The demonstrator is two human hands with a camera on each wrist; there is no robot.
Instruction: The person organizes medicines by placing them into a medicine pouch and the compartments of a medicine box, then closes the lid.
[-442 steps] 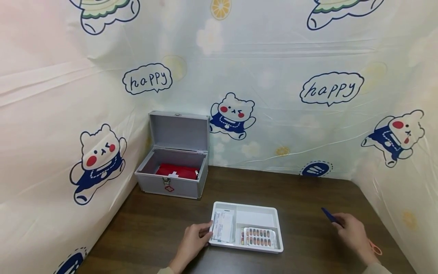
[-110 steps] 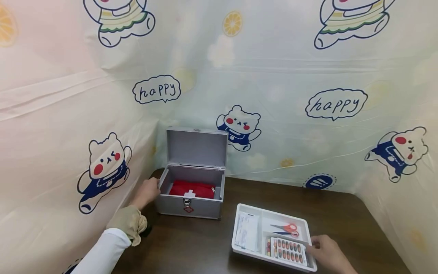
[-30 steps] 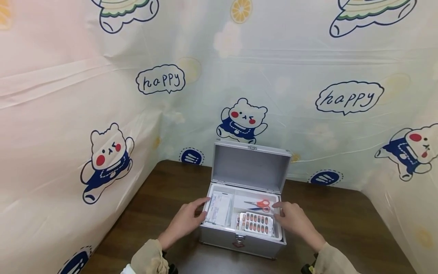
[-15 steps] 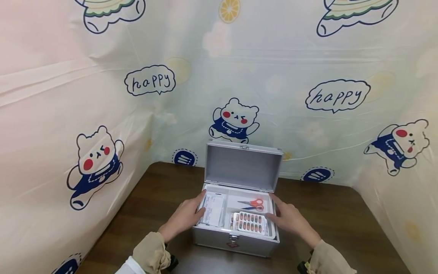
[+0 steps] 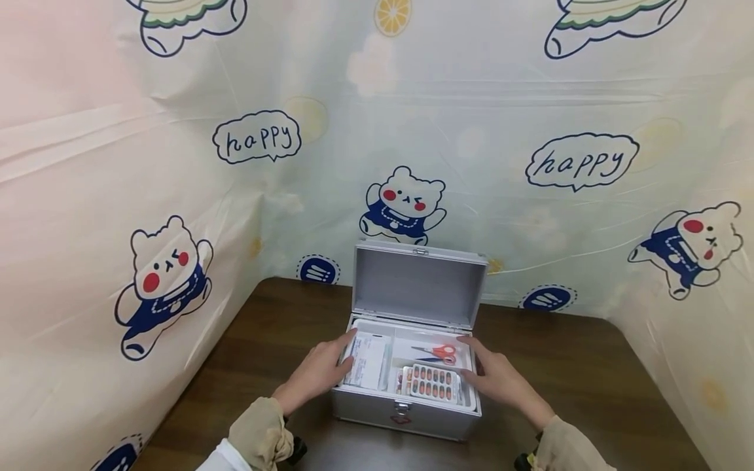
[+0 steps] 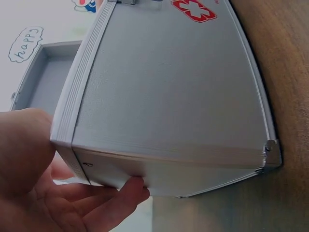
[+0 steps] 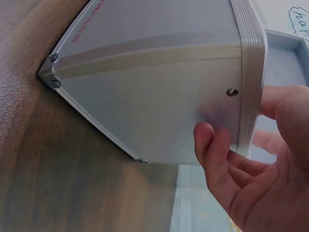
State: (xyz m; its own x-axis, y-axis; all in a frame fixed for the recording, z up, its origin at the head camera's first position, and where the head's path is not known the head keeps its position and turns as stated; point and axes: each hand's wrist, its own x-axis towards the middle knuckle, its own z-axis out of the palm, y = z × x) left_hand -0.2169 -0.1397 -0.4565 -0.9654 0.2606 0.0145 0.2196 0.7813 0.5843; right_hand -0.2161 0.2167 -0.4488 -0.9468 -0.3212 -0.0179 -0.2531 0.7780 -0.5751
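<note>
A silver first-aid box point(image 5: 365, 409) stands on the table with its lid point(image 5: 419, 284) raised. Inside its mouth sits a white divided tray point(image 5: 403, 343). The tray bears flat white packets point(image 5: 366, 363) on the left, orange-handled scissors point(image 5: 448, 353) at back right with a dark blue strip beside the blades, and capsule blister packs point(image 5: 434, 383) at front right. My left hand point(image 5: 318, 369) rests on the left rim, thumb and forefinger over the tray's edge. The right hand point(image 5: 501, 373) mirrors it at the right rim. In both wrist views the other fingers bend loosely beside the box's outer wall.
The brown wooden table point(image 5: 565, 386) extends around the box on both sides. A pale printed curtain point(image 5: 471, 118) closes off the back and both sides, close behind the raised lid.
Earlier, the box stood further left with a red pouch inside, and the tray lay on the table. Scissors went into the tray, then the tray into the box. Over the last half second hardly anything moved.
</note>
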